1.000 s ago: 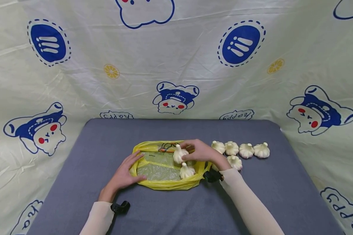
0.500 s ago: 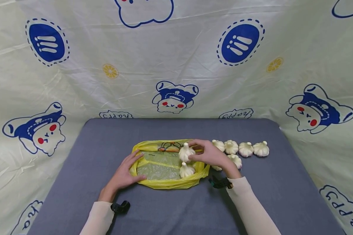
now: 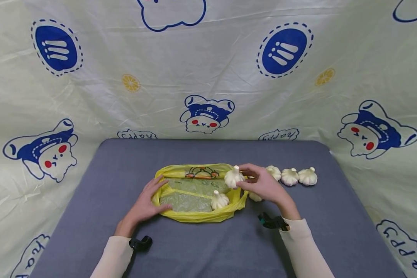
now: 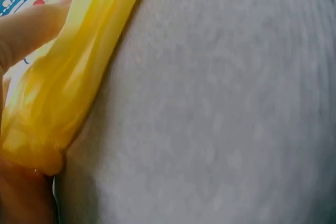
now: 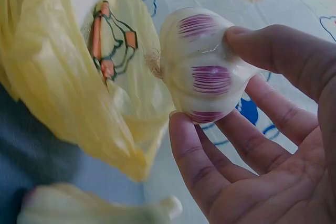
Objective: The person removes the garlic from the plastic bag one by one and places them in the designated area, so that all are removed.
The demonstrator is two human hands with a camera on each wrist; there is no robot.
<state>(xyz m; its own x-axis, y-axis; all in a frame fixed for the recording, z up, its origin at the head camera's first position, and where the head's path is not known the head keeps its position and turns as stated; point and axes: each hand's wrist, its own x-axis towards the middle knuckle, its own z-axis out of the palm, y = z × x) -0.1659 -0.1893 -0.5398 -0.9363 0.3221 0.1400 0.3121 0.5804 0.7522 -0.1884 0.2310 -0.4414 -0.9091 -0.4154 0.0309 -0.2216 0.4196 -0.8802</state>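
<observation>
A yellow plastic bag (image 3: 199, 218) lies on the table with its mouth spread wide. My left hand (image 3: 144, 204) holds its left rim, thumb and fingers spread along the edge; in the left wrist view a finger (image 4: 31, 30) reaches behind the yellow plastic. Between thumb and fingertips, my right hand (image 3: 264, 184) pinches a garlic bulb (image 3: 234, 177) over the bag's right rim. Purple streaks show on that bulb (image 5: 210, 72) in the right wrist view. One other garlic bulb (image 3: 219, 200) sits inside the bag, at its right end.
Several garlic bulbs stand on the grey table (image 3: 194, 255) right of the bag, including one at the row's right end (image 3: 307, 176). Another bulb (image 3: 255, 196) is partly hidden under my right hand. A patterned sheet (image 3: 208, 69) hangs behind the table.
My right hand has moved right with the pinched garlic bulb, from over the bag's inside to its right rim. The left hand stays on the bag.
</observation>
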